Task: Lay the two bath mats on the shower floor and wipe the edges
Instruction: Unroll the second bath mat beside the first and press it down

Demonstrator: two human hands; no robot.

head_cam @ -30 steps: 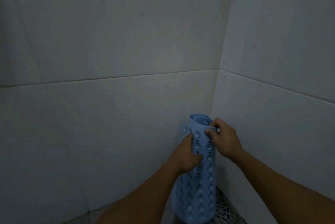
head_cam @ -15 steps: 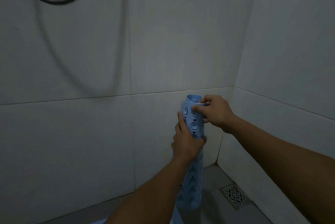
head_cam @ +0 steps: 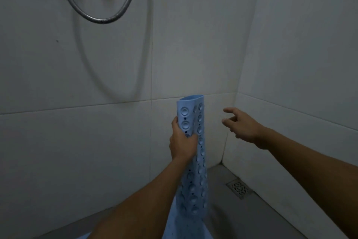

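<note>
Fingers of left hand curl round rolled pale-blue suction-cup rubber bath mat; right hand, at 3 o'clock, spread, empty; laying unfinished, wiping pending.

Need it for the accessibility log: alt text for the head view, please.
A left hand grips a rolled blue bath mat upright in a tiled shower corner, while the right hand hovers open beside it. A floor drain lies lower right; a shower hose loops above.

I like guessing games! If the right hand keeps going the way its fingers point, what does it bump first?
Probably the rolled blue bath mat: the open right hand points left toward its top. Depth is unclear, so it could pass by.
</note>
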